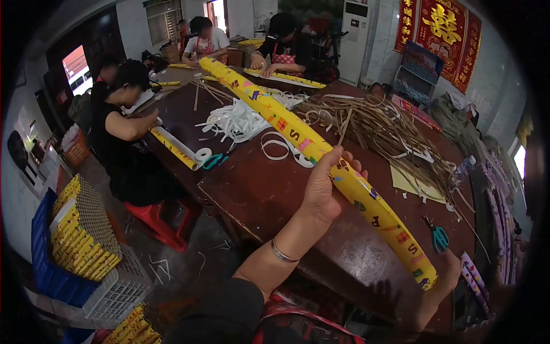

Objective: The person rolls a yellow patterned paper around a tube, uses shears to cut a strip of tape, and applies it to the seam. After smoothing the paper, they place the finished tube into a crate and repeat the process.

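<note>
We are holding one yellow tube (286, 122) in our left hand (326, 189), our right hand (444, 285), grip unclear, at four o'clock.

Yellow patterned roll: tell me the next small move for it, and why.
I'd bring the right hand's fingers snugly around the near end of the roll. The left hand grips it around mid-length, so both ends extend well beyond that grip. The right hand is already at the near end, though whether it touches is unclear; a second hold would probably steady it.
</note>
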`<state>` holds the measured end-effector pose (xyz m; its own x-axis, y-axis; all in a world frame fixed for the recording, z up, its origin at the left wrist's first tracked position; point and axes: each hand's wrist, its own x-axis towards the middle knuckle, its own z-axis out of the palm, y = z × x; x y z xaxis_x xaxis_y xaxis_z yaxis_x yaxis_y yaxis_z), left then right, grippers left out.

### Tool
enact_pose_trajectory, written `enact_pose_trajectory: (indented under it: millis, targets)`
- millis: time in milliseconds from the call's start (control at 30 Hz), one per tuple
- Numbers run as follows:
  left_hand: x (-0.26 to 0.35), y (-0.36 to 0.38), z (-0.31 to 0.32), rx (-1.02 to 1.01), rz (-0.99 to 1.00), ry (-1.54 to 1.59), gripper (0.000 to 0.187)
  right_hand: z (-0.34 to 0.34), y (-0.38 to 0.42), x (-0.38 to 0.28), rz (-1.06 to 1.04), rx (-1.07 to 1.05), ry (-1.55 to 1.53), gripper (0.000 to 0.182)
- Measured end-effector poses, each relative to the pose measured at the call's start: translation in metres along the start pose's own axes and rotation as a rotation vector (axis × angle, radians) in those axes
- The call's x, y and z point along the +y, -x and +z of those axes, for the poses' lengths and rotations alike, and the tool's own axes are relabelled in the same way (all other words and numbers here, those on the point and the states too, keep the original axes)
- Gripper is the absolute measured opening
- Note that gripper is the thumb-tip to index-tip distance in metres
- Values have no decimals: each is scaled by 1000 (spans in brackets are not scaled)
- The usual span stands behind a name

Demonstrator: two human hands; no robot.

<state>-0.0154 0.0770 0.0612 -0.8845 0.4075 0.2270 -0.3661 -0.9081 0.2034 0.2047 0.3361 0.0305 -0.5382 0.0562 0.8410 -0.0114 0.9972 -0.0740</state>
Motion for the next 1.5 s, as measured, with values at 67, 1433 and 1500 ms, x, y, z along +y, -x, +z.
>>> enact_pose_trajectory:
  millis: [67,1433,1500]
  targets:
    - [-1,2,2,78,5,-46,13,-4,-4,13,-56,-2,47,46]
    - [179,0,78,96,167,-831,29,2,-26,-8,-87,-231,50,43]
    - [216,37,95,216,165,-1225,35,6,-44,-12,-132,-253,8,44]
